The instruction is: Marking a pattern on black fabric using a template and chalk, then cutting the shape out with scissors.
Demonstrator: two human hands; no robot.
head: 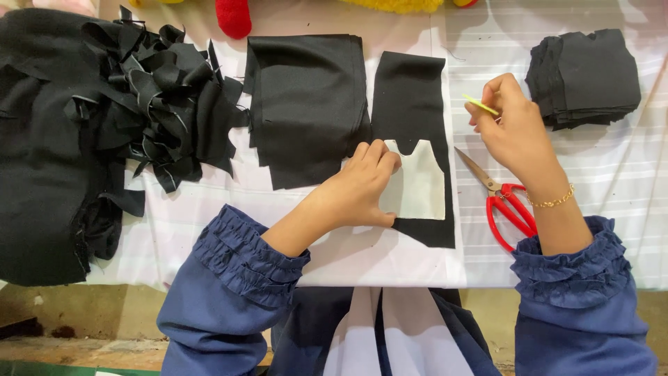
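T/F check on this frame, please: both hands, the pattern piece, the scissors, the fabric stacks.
1. The left hand presses a cream pattern piece onto a black fabric strip. True.
2. The right hand holds the scissors. False: it pinches a thin yellow-green marker; the red-handled scissors lie on the table, blades closed.
3. A neat stack of cut black pieces sits at the far right. True.
4. The pile of black scraps lies right of the scissors. False: it lies far to the left, beyond the folded black fabric.
5. The right wrist wears a gold bracelet. True.
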